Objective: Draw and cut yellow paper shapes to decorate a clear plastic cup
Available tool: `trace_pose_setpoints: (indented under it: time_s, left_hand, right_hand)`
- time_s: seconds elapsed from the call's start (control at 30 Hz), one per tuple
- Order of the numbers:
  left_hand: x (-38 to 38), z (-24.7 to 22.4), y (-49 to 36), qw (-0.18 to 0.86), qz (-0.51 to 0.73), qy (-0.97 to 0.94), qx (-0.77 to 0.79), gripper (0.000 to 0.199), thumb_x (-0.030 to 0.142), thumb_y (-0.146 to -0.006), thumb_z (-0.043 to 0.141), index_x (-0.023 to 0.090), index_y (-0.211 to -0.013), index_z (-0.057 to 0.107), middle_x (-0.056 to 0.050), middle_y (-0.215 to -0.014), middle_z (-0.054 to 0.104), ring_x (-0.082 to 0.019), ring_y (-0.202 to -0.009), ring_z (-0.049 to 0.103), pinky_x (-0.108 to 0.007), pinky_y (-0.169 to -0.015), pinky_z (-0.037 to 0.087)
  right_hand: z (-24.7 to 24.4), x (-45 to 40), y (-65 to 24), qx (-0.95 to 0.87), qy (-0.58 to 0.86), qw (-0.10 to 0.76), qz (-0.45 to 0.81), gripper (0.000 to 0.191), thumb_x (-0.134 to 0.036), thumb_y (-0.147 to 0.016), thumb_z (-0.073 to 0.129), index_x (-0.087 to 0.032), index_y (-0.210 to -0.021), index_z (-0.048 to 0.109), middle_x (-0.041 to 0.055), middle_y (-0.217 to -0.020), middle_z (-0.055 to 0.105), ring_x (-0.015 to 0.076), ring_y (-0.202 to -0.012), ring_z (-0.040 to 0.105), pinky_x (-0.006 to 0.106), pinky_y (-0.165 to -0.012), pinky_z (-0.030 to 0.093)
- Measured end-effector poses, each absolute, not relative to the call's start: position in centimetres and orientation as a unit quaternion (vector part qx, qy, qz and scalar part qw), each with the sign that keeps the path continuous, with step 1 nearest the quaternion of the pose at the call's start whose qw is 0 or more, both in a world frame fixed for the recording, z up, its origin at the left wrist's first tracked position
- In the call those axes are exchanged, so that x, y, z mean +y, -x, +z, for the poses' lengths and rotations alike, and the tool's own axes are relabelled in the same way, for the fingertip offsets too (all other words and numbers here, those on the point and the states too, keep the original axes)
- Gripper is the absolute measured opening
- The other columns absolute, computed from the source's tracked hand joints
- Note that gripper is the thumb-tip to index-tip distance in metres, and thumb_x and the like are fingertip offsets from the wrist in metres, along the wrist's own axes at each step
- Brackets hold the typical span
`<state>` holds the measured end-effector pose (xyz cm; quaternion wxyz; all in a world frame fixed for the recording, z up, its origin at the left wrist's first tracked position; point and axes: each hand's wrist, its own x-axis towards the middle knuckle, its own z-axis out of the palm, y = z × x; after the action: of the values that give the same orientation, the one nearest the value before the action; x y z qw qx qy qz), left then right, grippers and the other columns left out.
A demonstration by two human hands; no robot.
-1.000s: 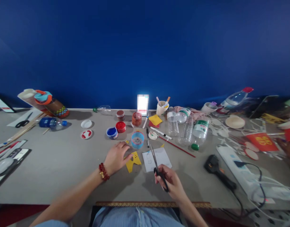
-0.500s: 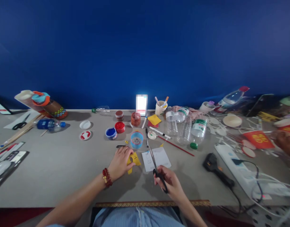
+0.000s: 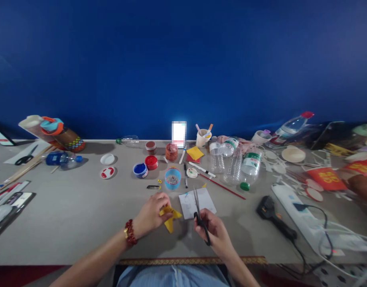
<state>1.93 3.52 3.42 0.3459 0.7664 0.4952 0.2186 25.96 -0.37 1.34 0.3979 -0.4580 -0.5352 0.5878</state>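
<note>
Between the thumb and fingers of my left hand (image 3: 151,212) is a piece of yellow paper (image 3: 169,224), cut to an irregular shape with pointed ends. Part of it is hidden under my fingers. My right hand (image 3: 215,229) grips black-handled scissors (image 3: 197,201) by the handles, the blades pointing away from me and slightly apart. Beneath the blades lies a white sheet (image 3: 206,202) with small drawings. A blue-rimmed clear cup (image 3: 172,179) stands just beyond my hands. Small yellow scraps (image 3: 160,181) and a black pen-like item (image 3: 153,187) lie to its left.
Open jars of blue paint (image 3: 140,170) and red paint (image 3: 151,162) stand behind. Plastic bottles (image 3: 251,165) crowd the right, near a black handheld scanner (image 3: 276,217) and a white power strip (image 3: 297,215). Another person's hand (image 3: 363,187) is at the far right.
My left hand has drawn slightly back toward me, and the yellow paper has tilted up from its flatter pose. The scissors have turned a little more upright, with their blades a bit wider apart.
</note>
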Motion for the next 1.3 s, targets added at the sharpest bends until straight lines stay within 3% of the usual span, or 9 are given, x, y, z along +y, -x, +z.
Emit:
trace_pose_setpoints:
  time_s: [0.17, 0.47, 0.63, 0.77, 0.9, 1.07, 1.3]
  left_hand:
    - [2.5, 4.8, -3.9, 0.539, 0.295, -0.622, 0.485, 0.013, 0.026, -0.078, 0.064, 0.017, -0.075, 0.056, 0.002, -0.069, 0.055, -0.013, -0.067, 0.050, -0.022, -0.062, 0.040]
    - [1.9, 5.1, -5.6, 0.576, 0.353, -0.559, 0.481, 0.027, 0.039, -0.078, 0.067, 0.018, -0.071, 0.052, 0.003, -0.064, 0.050, -0.011, -0.061, 0.044, -0.020, -0.055, 0.035]
    - [1.5, 4.2, -5.8, 0.638, 0.380, -0.498, 0.449, 0.032, 0.045, -0.077, 0.069, 0.018, -0.075, 0.052, 0.002, -0.067, 0.052, -0.011, -0.062, 0.048, -0.020, -0.056, 0.037]
    - [1.4, 4.1, -6.2, 0.611, 0.441, -0.489, 0.439, 0.031, 0.044, -0.078, 0.069, 0.017, -0.074, 0.056, -0.001, -0.072, 0.054, -0.012, -0.067, 0.050, -0.021, -0.062, 0.041]
    - [1.4, 4.4, -6.4, 0.576, 0.500, -0.467, 0.447, 0.028, 0.043, -0.077, 0.071, 0.017, -0.075, 0.060, -0.005, -0.090, 0.061, -0.015, -0.079, 0.055, -0.023, -0.069, 0.045]
    - [1.6, 4.8, -6.0, 0.623, 0.495, -0.416, 0.440, 0.028, 0.042, -0.077, 0.072, 0.018, -0.079, 0.058, 0.001, -0.072, 0.058, -0.011, -0.062, 0.050, -0.021, -0.060, 0.042]
    - [2.2, 6.1, -6.1, 0.607, 0.553, -0.378, 0.428, 0.030, 0.042, -0.076, 0.072, 0.019, -0.075, 0.052, 0.002, -0.070, 0.056, -0.011, -0.061, 0.049, -0.021, -0.059, 0.041]
  right_hand:
    - [2.4, 0.5, -24.8, -0.525, 0.463, 0.452, 0.553, 0.036, -0.041, -0.072, 0.076, -0.020, -0.095, 0.056, 0.0033, -0.087, 0.061, 0.0146, -0.069, 0.054, 0.024, -0.063, 0.046]
    - [4.3, 1.7, -23.6, -0.500, 0.481, 0.459, 0.555, 0.034, -0.035, -0.067, 0.079, -0.020, -0.084, 0.054, 0.0009, -0.078, 0.059, 0.0138, -0.066, 0.053, 0.022, -0.059, 0.045]
    - [3.9, 2.0, -23.7, -0.502, 0.486, 0.470, 0.539, 0.030, -0.033, -0.067, 0.077, -0.020, -0.081, 0.052, 0.0005, -0.075, 0.058, 0.0144, -0.066, 0.054, 0.022, -0.059, 0.045]
    - [3.8, 1.8, -23.6, -0.492, 0.493, 0.481, 0.532, 0.031, -0.033, -0.067, 0.077, -0.020, -0.083, 0.054, 0.0016, -0.078, 0.060, 0.0152, -0.067, 0.055, 0.023, -0.059, 0.045]
    - [4.1, 1.6, -23.4, -0.493, 0.488, 0.477, 0.540, 0.035, -0.036, -0.064, 0.080, -0.021, -0.081, 0.053, -0.0002, -0.076, 0.057, 0.0143, -0.066, 0.053, 0.022, -0.058, 0.044]
    - [4.3, 1.0, -24.5, -0.501, 0.454, 0.445, 0.587, 0.039, -0.045, -0.068, 0.079, -0.020, -0.081, 0.052, -0.0003, -0.075, 0.055, 0.0141, -0.067, 0.052, 0.023, -0.061, 0.043]
    - [2.0, -1.3, -26.7, -0.527, 0.393, 0.373, 0.655, 0.054, -0.069, -0.072, 0.066, -0.019, -0.086, 0.051, 0.0008, -0.074, 0.052, 0.0146, -0.065, 0.048, 0.024, -0.060, 0.038]
